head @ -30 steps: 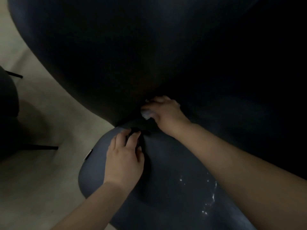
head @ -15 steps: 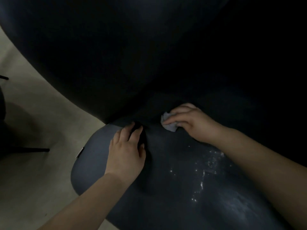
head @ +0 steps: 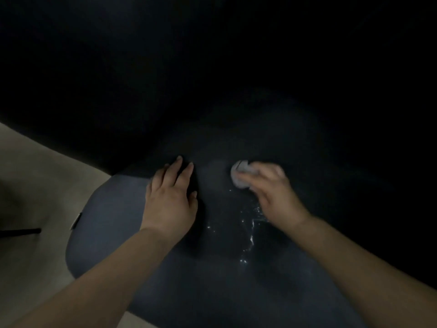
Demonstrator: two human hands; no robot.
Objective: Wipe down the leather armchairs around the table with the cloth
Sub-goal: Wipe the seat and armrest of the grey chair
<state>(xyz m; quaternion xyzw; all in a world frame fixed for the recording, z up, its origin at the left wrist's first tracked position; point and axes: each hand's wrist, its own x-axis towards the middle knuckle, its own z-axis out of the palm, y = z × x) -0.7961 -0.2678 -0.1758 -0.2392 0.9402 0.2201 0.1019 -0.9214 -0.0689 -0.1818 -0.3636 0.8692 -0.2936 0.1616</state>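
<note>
A dark leather armchair fills most of the view; its blue-grey seat cushion (head: 113,223) lies below and its nearly black backrest (head: 212,79) rises behind. My left hand (head: 171,200) rests flat on the seat, fingers spread, fingertips at the crease under the backrest. My right hand (head: 272,192) is blurred with motion and holds a small bunched pale cloth (head: 240,176) pressed onto the seat near the crease. Wet streaks and droplets (head: 250,233) glisten on the leather just below the right hand.
A pale floor (head: 35,181) shows at the left, with a thin black chair leg (head: 21,231) lying across it. A small white tag (head: 76,220) hangs at the seat's left edge. The upper and right parts of the view are too dark to read.
My right hand with the cloth has slid rightward along the crease, then down onto the seat. My left hand has stayed pressed on the seat. The view has shifted left to right.
</note>
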